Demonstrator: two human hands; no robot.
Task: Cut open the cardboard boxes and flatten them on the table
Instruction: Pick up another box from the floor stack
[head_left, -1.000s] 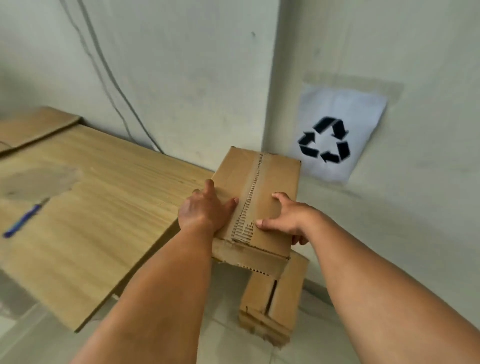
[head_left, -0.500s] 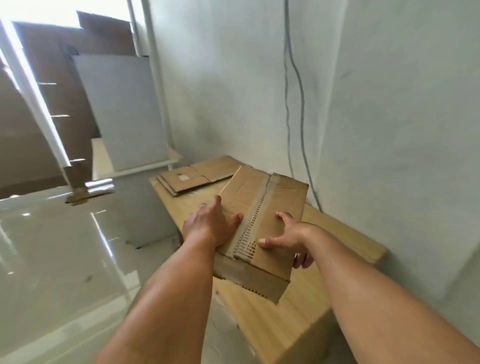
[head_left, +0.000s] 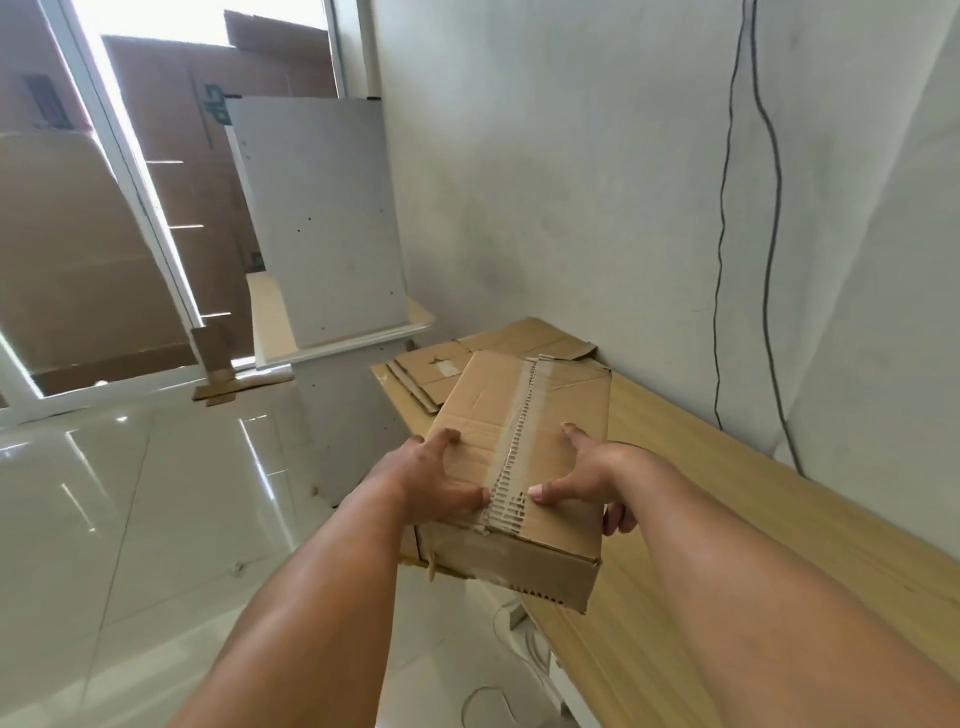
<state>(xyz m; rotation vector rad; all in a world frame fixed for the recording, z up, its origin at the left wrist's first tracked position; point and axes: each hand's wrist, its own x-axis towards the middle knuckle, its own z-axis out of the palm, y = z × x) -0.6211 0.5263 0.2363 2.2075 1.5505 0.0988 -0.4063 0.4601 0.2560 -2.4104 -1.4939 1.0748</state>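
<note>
Gripping a closed cardboard box (head_left: 524, 467) from both sides, a person holds it over the near corner of a wooden counter (head_left: 727, 545), just right of frame centre. The left hand (head_left: 431, 483) clasps the box's left edge, thumb laid across the top toward a torn strip of tape (head_left: 514, 457) that runs along the middle seam and exposes the corrugated ribbing. The right hand (head_left: 587, 478) grasps the right edge, thumb and forefinger spread on the top panel, the remaining fingers curled beneath. The box's near end overhangs the counter's edge; whether its underside touches the wood cannot be told. Beyond the box, toward 12 o'clock, a stack of flattened cardboard (head_left: 441, 371) lies on the counter's far end against the pale wall (head_left: 571, 182). Two dark cables (head_left: 769, 208) run down the wall at 2 o'clock. A grey panel (head_left: 317, 218) stands upright at 11 o'clock, and glossy floor tiles (head_left: 130, 519) fill the left, from 8 to 9 o'clock.
</note>
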